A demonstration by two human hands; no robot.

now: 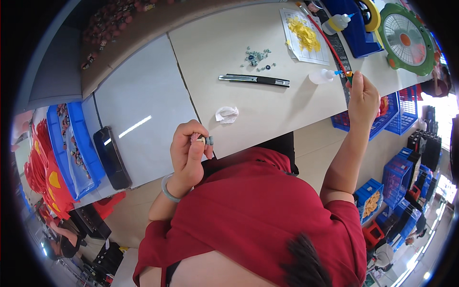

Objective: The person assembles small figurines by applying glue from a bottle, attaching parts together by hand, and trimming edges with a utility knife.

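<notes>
My left hand point(187, 152) is closed in a pinch near the table's front edge, holding a small figurine point(204, 140) with pink, cream and grey-green parts. Over the table's right side, my right hand point(362, 98) pinches a small yellow-and-green item point(350, 76), mostly covered by the fingers. That item meets the lower end of a long red-handled brush point(326, 39); whether they are one piece I cannot tell. Close to the right hand is a white squeeze bottle point(322, 76) with a blue tip. A retractable cutter knife point(254, 80) lies mid-table, below several grey-green bits point(257, 57).
A crumpled tissue point(226, 115) lies beyond my left hand. Yellow pieces point(304, 36) cover a paper sheet. A second bottle point(336, 23), blue bin point(356, 40) and green fan point(408, 40) stand far right. At left are a phone point(113, 158) and blue tray point(88, 179).
</notes>
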